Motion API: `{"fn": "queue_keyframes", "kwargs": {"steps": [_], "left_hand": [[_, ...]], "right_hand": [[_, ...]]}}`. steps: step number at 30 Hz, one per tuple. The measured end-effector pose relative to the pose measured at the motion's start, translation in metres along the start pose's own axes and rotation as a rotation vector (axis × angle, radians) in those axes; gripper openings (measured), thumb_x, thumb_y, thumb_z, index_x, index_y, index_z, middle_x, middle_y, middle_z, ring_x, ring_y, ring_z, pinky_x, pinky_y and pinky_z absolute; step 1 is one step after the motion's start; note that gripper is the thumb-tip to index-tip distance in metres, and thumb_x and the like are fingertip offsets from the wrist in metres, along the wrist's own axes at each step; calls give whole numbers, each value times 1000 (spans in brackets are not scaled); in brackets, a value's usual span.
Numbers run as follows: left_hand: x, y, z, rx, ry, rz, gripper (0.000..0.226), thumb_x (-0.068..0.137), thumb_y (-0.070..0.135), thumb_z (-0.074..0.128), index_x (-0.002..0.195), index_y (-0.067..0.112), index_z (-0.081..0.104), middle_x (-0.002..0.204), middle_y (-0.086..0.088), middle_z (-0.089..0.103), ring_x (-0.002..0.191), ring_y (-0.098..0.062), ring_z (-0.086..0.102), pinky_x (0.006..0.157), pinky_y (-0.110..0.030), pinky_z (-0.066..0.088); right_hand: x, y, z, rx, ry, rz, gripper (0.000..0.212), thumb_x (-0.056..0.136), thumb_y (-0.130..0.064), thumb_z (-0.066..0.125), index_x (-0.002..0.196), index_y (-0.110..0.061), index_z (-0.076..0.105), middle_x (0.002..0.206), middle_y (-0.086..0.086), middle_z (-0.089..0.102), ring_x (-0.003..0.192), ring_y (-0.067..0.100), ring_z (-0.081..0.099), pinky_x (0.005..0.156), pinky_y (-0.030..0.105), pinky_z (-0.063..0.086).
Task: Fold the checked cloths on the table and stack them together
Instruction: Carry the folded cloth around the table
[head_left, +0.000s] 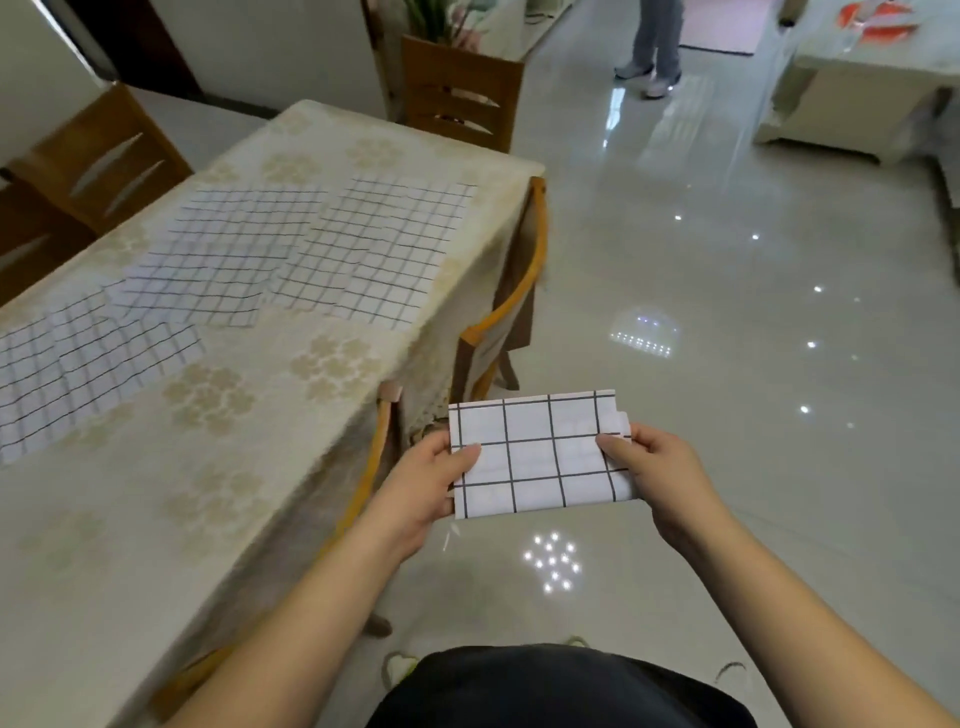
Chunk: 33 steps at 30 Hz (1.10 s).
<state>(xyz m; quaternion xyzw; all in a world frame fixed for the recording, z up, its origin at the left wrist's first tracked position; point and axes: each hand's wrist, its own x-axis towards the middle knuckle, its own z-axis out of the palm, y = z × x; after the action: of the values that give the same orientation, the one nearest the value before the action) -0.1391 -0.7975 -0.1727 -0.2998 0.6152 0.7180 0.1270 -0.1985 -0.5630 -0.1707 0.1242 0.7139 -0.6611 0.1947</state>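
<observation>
Head view shows a person who holds a folded cloth (540, 454) in the air, to the right of the table (260, 405) and above the shiny floor (727, 338). The left hand (421, 483) pinches its left edge, with the thumb on top and the other fingers hidden under it. The right hand (660, 470) pinches the right edge in the same way. I think both sides are held so that the layers stay flat and do not open; at the upper right corner one layer sticks out a little. Three more checked cloths lie spread out on the table: a near cloth (78, 364), a middle cloth (228, 254) and a far cloth (384, 249), partly overlapping. They are not folded yet, so most of the work remains. Probably the folded one should go on the bare part of the table to begin the pile
</observation>
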Motion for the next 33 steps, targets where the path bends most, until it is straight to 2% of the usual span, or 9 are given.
{"fn": "queue_keyframes", "kwargs": {"steps": [3, 7, 11, 15, 20, 24, 26, 29, 33], "left_hand": [[6, -1, 42, 27, 2, 9, 15, 94, 11, 61, 108, 10, 65, 97, -7, 76, 80, -20, 73, 57, -28, 55], [19, 10, 83, 60, 2, 42, 16, 93, 12, 63, 108, 10, 65, 94, -7, 77, 81, -23, 74, 70, -36, 58], [39, 27, 112, 97, -46, 68, 15, 93, 14, 63, 108, 12, 65, 95, -8, 77, 85, -23, 74, 71, -34, 57], [71, 41, 137, 118, -80, 66, 16, 94, 15, 62, 109, 12, 64, 95, -7, 77, 87, -23, 74, 73, -37, 59], [132, 63, 158, 108, -102, 60, 14, 93, 13, 62, 106, 13, 66, 95, -6, 77, 86, -19, 74, 68, -28, 58], [193, 90, 164, 144, -110, 38, 6, 89, 21, 67, 94, 19, 70, 95, -7, 76, 92, -26, 71, 88, -48, 55], [221, 109, 166, 153, -101, 14, 7, 87, 20, 68, 82, 16, 66, 85, -11, 72, 81, -30, 64, 78, -48, 51], [259, 140, 174, 169, -100, 16, 18, 88, 14, 66, 75, 16, 54, 74, -12, 52, 64, -22, 47, 54, -31, 41], [299, 180, 189, 185, -139, 60, 11, 92, 11, 64, 83, 12, 58, 70, -6, 59, 55, -12, 57, 44, -22, 44]], "right_hand": [[6, -1, -43, 47, 38, 15, 9, 89, -9, 64, 92, -6, 72, 84, 5, 75, 74, 16, 69, 70, 30, 53], [16, 0, -81, 112, 72, 37, 12, 90, -11, 63, 98, -5, 70, 87, 5, 75, 75, 15, 69, 69, 28, 52], [31, 0, -104, 180, 97, 73, 14, 91, -11, 63, 102, -6, 70, 94, 8, 76, 81, 17, 71, 71, 29, 53], [55, -6, -120, 214, 154, 93, 11, 91, -11, 64, 99, -8, 70, 90, 6, 76, 78, 16, 71, 70, 30, 53], [111, -23, -133, 184, 175, 112, 13, 91, -12, 64, 101, -6, 70, 92, 7, 76, 79, 18, 72, 69, 30, 53], [171, -49, -134, 144, 185, 123, 12, 90, -12, 64, 99, -6, 70, 93, 9, 76, 79, 19, 72, 67, 29, 54], [200, -64, -133, 124, 194, 130, 12, 90, -12, 65, 98, -5, 70, 94, 12, 76, 80, 22, 71, 69, 32, 55], [239, -89, -133, 121, 202, 121, 11, 90, -12, 65, 97, -4, 70, 95, 15, 75, 83, 26, 71, 76, 38, 55], [287, -120, -137, 125, 207, 94, 7, 90, -11, 65, 92, -7, 70, 90, 12, 75, 80, 24, 70, 77, 38, 55]]}}
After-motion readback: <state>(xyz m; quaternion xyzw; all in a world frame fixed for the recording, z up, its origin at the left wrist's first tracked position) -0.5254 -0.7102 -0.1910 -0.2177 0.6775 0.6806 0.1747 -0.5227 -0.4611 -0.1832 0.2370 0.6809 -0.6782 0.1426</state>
